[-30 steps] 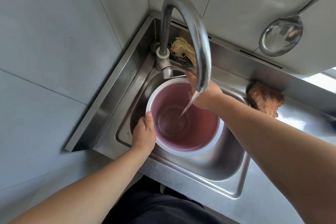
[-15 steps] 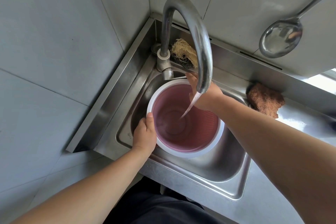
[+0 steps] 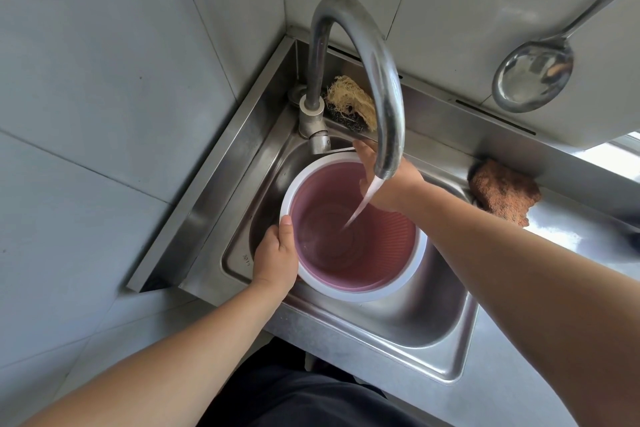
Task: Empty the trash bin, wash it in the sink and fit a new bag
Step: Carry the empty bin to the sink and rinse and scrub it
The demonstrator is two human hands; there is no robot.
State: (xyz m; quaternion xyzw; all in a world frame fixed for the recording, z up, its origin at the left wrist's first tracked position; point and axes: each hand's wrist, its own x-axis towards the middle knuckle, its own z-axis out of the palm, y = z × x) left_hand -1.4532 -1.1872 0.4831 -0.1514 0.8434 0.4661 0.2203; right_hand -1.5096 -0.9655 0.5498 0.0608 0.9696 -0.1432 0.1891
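we see a stainless steel sink [image 3: 408, 329] set in a tiled corner, and standing upright in its basin the pink trash bin [image 3: 377, 246] with a white rim. the curved faucet [image 3: 377, 80] arches over it — a thin stream of water [image 3: 363, 203] falls slanting into the bin's bottom. the left hand [image 3: 275, 260] grips the near-left rim, thumb over the edge. the right hand [image 3: 391, 184] curls over the far rim behind the spout; we take it as gripping the bin too. a steel ladle [image 3: 533, 76] hangs on the wall at right. a brown scrub pad [image 3: 502, 192] lies on the counter — a pale loofah [image 3: 353, 102] sits behind the faucet base.
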